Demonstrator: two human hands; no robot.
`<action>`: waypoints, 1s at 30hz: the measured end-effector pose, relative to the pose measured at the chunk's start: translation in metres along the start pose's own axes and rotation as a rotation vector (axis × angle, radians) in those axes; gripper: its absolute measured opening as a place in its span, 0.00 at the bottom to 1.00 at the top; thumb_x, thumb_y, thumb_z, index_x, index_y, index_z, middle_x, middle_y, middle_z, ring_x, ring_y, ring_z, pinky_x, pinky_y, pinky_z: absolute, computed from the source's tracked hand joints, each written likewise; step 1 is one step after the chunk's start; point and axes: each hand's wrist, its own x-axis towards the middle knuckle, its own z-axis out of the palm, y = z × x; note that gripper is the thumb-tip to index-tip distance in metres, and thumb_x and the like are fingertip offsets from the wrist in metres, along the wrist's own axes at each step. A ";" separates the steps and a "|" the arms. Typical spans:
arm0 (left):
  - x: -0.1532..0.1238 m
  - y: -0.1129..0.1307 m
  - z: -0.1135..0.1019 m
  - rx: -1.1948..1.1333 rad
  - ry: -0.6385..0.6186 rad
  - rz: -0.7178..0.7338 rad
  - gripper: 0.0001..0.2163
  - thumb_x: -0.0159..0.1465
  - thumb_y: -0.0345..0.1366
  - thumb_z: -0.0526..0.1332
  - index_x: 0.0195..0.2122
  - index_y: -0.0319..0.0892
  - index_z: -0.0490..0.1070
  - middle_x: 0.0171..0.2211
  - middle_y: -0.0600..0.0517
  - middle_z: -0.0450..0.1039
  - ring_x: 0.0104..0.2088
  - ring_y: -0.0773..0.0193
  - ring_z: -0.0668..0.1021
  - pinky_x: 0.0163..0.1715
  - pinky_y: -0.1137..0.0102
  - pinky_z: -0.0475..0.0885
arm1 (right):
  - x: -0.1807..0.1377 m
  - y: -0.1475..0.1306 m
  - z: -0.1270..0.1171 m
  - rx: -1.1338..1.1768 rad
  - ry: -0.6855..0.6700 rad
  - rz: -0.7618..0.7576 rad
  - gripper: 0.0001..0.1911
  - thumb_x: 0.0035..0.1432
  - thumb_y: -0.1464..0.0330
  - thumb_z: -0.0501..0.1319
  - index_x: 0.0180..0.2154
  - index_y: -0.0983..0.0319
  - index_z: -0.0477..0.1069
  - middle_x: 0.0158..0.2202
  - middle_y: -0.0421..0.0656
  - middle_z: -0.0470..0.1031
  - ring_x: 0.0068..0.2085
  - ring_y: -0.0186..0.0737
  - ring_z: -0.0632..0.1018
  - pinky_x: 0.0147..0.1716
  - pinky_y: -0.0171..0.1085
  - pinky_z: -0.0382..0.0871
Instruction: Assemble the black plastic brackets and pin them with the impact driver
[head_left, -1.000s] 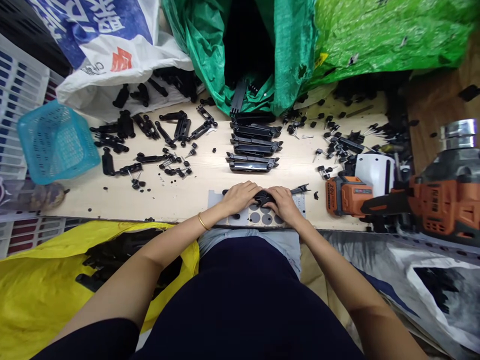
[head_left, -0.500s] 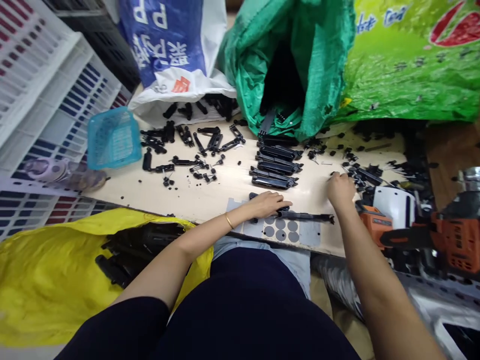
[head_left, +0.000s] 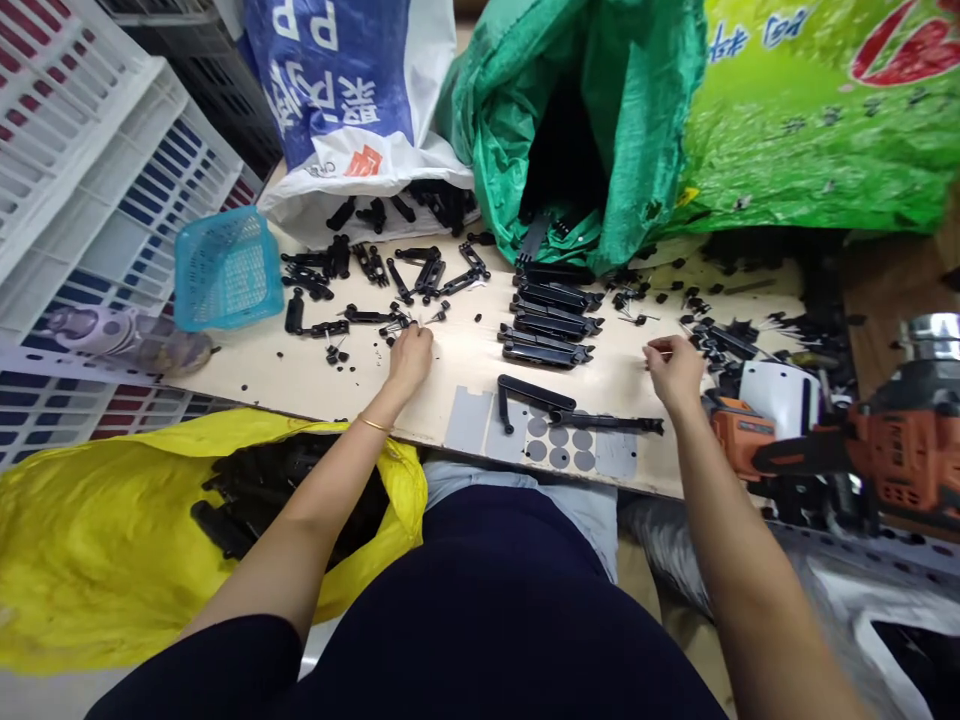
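Note:
My left hand [head_left: 411, 358] is lowered onto the small black knob-like parts [head_left: 391, 325] at the left of the table. Its fingers are drawn together, and what they hold, if anything, is hidden. On the right, my right hand [head_left: 677, 370] hovers over the table with thumb and fingers pinched; something tiny may be between them, too small to name. Between the hands lies a black hinged arm [head_left: 536, 391], folded at an angle, its far section [head_left: 615, 423] stretching right across grey sheets with round discs [head_left: 559, 437]. Several similar black folded parts [head_left: 546, 350] are stacked behind it.
Black linkages [head_left: 431, 275] and a blue basket [head_left: 229, 270] are at left. A green sack [head_left: 487, 120] stands open at the back. Small parts [head_left: 720, 340] and an orange power tool [head_left: 739, 425] sit at right. A yellow bag [head_left: 97, 540] of black parts hangs by the front edge.
My left hand has left the black hinged arm and moved left to the small knob-like parts. My right hand has come slightly left, away from the pile of small parts.

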 end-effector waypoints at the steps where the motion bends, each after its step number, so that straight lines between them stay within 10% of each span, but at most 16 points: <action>1: 0.001 -0.002 0.002 -0.013 -0.005 0.012 0.12 0.55 0.21 0.53 0.37 0.38 0.71 0.39 0.40 0.69 0.45 0.46 0.72 0.45 0.54 0.69 | -0.015 -0.006 0.001 0.180 -0.038 0.042 0.06 0.49 0.67 0.60 0.31 0.63 0.67 0.28 0.42 0.69 0.29 0.38 0.73 0.36 0.44 0.70; 6: -0.012 0.016 0.007 -0.400 0.137 0.084 0.11 0.58 0.27 0.56 0.40 0.39 0.72 0.40 0.45 0.69 0.41 0.57 0.74 0.45 0.61 0.71 | -0.088 -0.030 0.021 0.785 -0.299 0.213 0.19 0.42 0.57 0.68 0.32 0.62 0.69 0.27 0.38 0.70 0.26 0.31 0.74 0.29 0.36 0.73; 13: -0.032 0.074 0.033 -1.230 0.005 -0.029 0.13 0.55 0.38 0.64 0.40 0.39 0.72 0.37 0.49 0.71 0.33 0.68 0.76 0.39 0.68 0.75 | -0.113 -0.031 0.042 0.708 -0.089 0.152 0.17 0.47 0.55 0.65 0.32 0.61 0.68 0.26 0.37 0.70 0.26 0.33 0.74 0.29 0.37 0.73; 30: -0.040 0.082 0.043 -1.055 0.054 -0.006 0.08 0.58 0.33 0.62 0.39 0.39 0.71 0.39 0.49 0.70 0.36 0.68 0.76 0.39 0.70 0.75 | -0.119 -0.034 0.043 0.638 -0.064 0.096 0.14 0.51 0.58 0.63 0.33 0.61 0.67 0.26 0.39 0.73 0.28 0.38 0.77 0.33 0.40 0.74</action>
